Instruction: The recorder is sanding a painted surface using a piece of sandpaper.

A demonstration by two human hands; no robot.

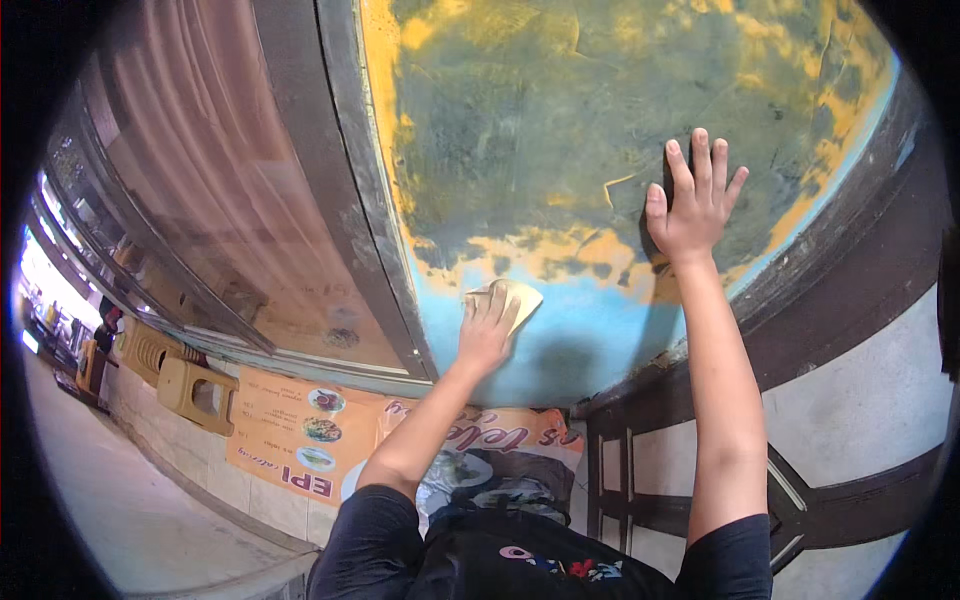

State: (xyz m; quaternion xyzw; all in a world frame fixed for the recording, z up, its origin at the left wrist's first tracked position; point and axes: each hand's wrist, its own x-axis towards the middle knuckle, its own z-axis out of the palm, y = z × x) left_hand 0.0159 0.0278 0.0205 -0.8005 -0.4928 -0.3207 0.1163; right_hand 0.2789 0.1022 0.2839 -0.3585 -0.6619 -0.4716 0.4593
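My left hand (488, 325) presses a folded, pale yellow sheet of sandpaper (526, 302) against the wall, its fingers bent over the sheet. It sits on the light blue band (575, 345) low on the wall, just under a ragged edge of orange paint. Up and to the right, my right hand (690, 212) lies flat on the dark grey-green patch (520, 150) with fingers spread and nothing in it. Yellow-orange paint shows around that patch, and a short curved yellow mark (618, 188) is left of the right hand.
A dark wooden frame (345, 200) with a glass pane and brown curtain (220, 130) borders the wall at left. At right is a dark-framed panel door (850, 400). An orange printed banner (290, 430) covers the floor below. Plastic stools (197, 393) stand at far left.
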